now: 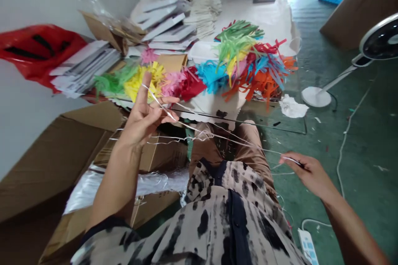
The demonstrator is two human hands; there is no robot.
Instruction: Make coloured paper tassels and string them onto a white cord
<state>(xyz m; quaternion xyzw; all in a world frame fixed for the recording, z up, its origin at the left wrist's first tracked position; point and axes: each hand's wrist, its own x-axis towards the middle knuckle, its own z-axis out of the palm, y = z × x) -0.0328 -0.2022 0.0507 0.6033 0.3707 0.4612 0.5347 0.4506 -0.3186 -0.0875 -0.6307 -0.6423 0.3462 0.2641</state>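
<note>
White string (214, 133) stretches in several thin strands between my two hands, above my lap. My left hand (143, 118) is raised at the left, index finger pointing up with the string looped around it. The strand runs down past the thumb and other fingers, which are partly bent. Low on the right, my right hand (307, 174) is closed on the other end of the string. A small dark thing shows between its fingers, too blurred to name. Beyond my hands, bunches of fringed paper in yellow (147, 78), blue (213, 75) and orange (269, 80) lie along the table.
An open cardboard box (90, 128) with a bundle of white strands (164, 182) stands at my left. White flat pieces (169, 25) and a red bag (37, 49) lie behind. On the right are a fan (381, 39), a power strip (307, 244) and a cable on the floor.
</note>
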